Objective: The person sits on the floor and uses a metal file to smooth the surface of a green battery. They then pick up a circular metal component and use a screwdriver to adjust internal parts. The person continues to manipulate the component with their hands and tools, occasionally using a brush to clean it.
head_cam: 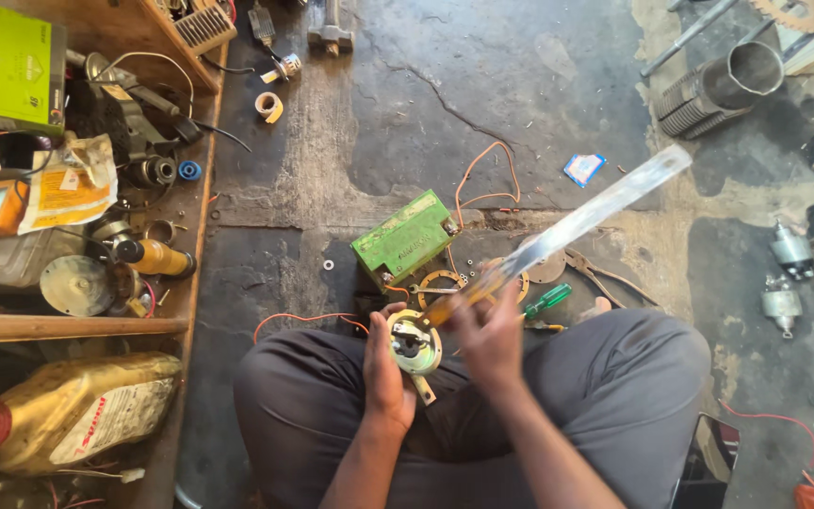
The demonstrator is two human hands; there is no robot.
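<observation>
In the head view, the person sits cross-legged on a cracked, dark concrete floor [482,85]. The left hand [383,372] is closed around a small round metal part [415,347], a disc-shaped assembly with a pale rim and a darker centre piece, held just above the lap. The right hand [490,337] grips the handle end of a long flat metal file [572,224], which is blurred by motion and reaches up and to the right; its near end meets the round part.

As a judgement, the work on the part looks to be in the middle: the part is out of any housing, and loose pieces lie on the floor, so disassembly seems done while reassembly is left. Just beyond the knees are a green box-shaped battery [405,236], scuffed and dull, a thin orange wire [487,179] curling from it, a brass-coloured ring plate [442,283], a screwdriver with a green handle [546,302], and small washers.

On the left, a rough wooden shelf [68,327] holds greasy metal parts, and below it lies a golden plastic oil bottle [73,407]. At the top right lies a ribbed grey metal cylinder [723,90], shiny inside.
</observation>
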